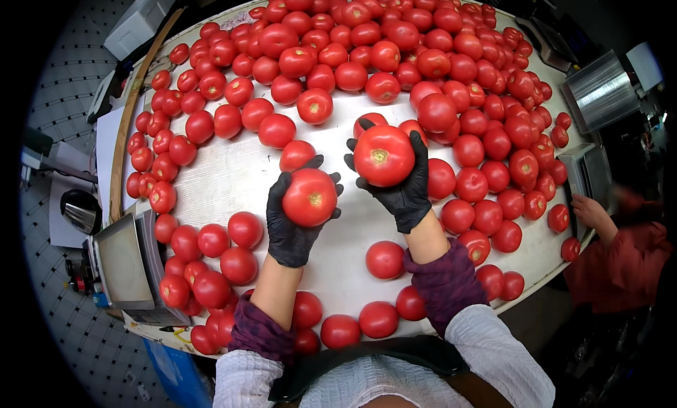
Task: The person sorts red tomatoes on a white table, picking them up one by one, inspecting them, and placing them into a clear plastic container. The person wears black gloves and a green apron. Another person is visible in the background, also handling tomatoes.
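In a black glove, my left hand point(293, 233) holds a red tomato point(310, 197) with its pale stem scar facing up. Another tomato point(384, 155), larger looking, rests in my right hand point(404, 194), which also wears a black glove; its scar faces up too. Both hands are raised above a white table point(338, 254), palms up, fingers curled around the fruit. Just beyond my left hand lies a tomato point(297, 155). Others lie partly hidden behind my right hand. A large heap of tomatoes point(365, 35) covers the far side, and a loose group point(211, 289) lies at the near left.
A scale point(124, 265) stands at the left edge, another point(588, 164) at the right. A wooden strip point(127, 127) borders the left side. At the right, another person's hand point(589, 212) touches the table edge near the scale. Several tomatoes point(378, 319) line the near edge.
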Motion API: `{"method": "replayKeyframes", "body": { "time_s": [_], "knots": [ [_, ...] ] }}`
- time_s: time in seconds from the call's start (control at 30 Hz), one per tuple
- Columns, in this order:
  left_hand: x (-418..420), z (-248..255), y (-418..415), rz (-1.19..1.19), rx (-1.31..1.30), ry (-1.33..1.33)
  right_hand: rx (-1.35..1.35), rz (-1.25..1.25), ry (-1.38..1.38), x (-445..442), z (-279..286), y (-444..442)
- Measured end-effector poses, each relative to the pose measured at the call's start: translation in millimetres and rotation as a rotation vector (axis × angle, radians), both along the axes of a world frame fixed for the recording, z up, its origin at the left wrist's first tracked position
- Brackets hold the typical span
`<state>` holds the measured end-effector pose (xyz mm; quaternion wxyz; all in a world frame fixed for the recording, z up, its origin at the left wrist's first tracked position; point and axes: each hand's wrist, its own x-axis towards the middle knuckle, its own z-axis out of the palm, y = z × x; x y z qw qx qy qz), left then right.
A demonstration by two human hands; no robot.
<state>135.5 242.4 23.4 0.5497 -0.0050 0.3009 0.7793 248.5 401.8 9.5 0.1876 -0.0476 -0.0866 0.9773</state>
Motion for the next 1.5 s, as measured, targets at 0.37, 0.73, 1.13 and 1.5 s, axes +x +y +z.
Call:
{"method": "replayKeyframes", "body": {
  "time_s": [0.37,0.73,1.13,1.5],
  "knots": [
    [-17.7,2.7,-49.7,0.041,0.094,-0.225,1.033,-0.139,-0.694,-11.6,-27.6,-72.7],
    [-101.0,7.1,-93.8,0.179,-0.253,0.739,1.640,0.114,-0.516,-37.3,-70.6,-171.4],
    [-180.3,-33.9,-107.8,-0.409,-1.350,2.232,1.827,0.172,-1.129,-135.1,-28.3,-55.8],
    [-125.4,-28.3,62.9,-0.275,-0.964,2.248,2.096,-0.138,-1.035,-67.8,-40.5,-94.4]
  ]
}}
